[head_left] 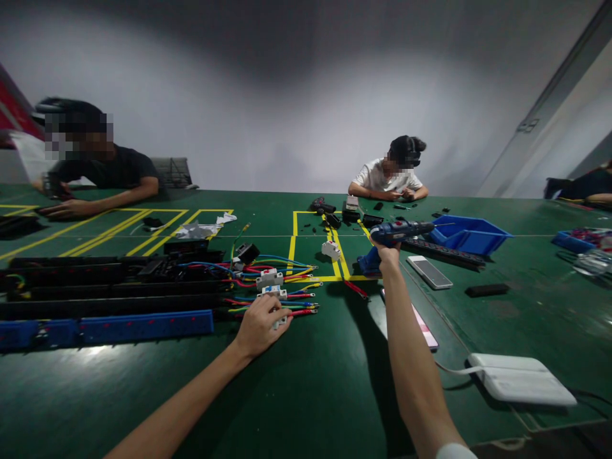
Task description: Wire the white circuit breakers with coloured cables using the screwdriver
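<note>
Although the 2 hands stand well apart, each is closed on something: the left hand (262,322) curls over a white switch (278,324) just beyond the right end of the blue strip (146,328), probably to steady it among the wires (296,294). Well to the right of the blue strip and farther back, the right hand (386,252) wraps the handle of a drill (401,233), whose bit points away from the left hand; that grip seems to suit both carrying and aiming.

Behind the held switch, beyond the same end of the blue strip, 2 more switches (269,280) lie among the wires, whose ends fan out, perhaps so each is easy to reach. Black strips (119,305) run parallel behind the blue strip, likely to line up their wired ends.

Farther right of the blue strip, a loose switch (331,249) sits apart from these wires, and a blue bin (466,234) lies past the drill, probably for small parts. Across the table, behind the blue strip, 2 co-workers (109,169) (380,175) sit.
</note>
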### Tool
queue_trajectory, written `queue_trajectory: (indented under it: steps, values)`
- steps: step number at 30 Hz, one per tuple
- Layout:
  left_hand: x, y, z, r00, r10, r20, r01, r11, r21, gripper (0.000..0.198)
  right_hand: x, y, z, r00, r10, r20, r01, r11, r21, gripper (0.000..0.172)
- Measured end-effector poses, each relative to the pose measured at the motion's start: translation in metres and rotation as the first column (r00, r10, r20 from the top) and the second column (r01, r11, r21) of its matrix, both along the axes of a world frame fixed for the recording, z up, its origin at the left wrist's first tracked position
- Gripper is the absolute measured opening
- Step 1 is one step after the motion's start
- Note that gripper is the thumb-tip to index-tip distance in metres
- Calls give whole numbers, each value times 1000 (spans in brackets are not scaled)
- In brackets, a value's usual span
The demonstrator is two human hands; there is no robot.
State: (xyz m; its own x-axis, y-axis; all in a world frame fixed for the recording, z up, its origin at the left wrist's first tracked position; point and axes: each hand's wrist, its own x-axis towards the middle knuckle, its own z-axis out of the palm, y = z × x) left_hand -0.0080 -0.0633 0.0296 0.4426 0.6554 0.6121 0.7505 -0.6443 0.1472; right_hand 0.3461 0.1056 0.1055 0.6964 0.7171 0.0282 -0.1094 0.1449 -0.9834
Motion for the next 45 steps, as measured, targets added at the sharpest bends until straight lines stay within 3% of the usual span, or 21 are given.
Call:
queue_trajectory:
  steps: [11,16,22,35,38,45]
  values:
    - [0,-1,1,1000,14,4,-14,1000,-5,14,26,6,-17,945,155,288,-119,983,-140,70]
    - [1,-2,0,1000,14,6,-14,1000,-5,14,24,8,-21,875,94,476,0,981,-195,83]
    - [1,-1,0,1000,14,1,-14,1000,-8,15,30,0,-13,775,41,630,128,967,-221,106]
    - [0,-2,1,1000,30,4,-30,999,-18,17,51,-5,-10,712,66,699,116,971,-209,83]
    - [-1,-2,3,999,45,1,-45,999,-16,22,51,-6,-7,700,101,707,98,967,-235,88]
    - [-9,-1,5,999,46,8,-46,998,-33,44,55,-17,12,713,215,668,38,939,-342,121]
